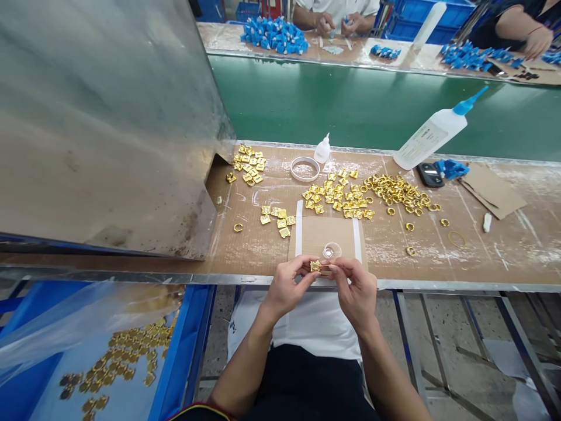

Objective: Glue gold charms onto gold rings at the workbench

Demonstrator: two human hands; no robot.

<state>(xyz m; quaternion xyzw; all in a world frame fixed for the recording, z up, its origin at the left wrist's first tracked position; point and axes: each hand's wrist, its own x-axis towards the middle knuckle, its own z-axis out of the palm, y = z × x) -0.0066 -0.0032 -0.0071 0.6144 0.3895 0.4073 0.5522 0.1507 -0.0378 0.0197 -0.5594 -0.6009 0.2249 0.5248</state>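
Note:
Between the fingertips of my left hand point(287, 285) is a small gold metal piece point(315, 266), roughly square. My right hand point(356, 287) is pinched around a thin stick-like tool point(326, 266) whose tip reaches the gold piece; its exact kind is too small to make out. Just beyond my fingers a small clear round dish point(332, 251) sits on a cardboard pad point(322, 233) edged with white tape. Farther off lie loose gold square pieces point(337, 196) and a heap of gold rings point(397, 193). A smaller group of gold squares point(280, 220) lies left of the pad.
A large metal housing point(109, 117) blocks the left. A tape roll point(305, 169), a small white bottle point(322, 149) and a large glue bottle point(432, 137) stand toward the green conveyor belt point(350, 99). Co-workers' hands point(335, 24) are across it. A blue bin point(175, 351) is lower left.

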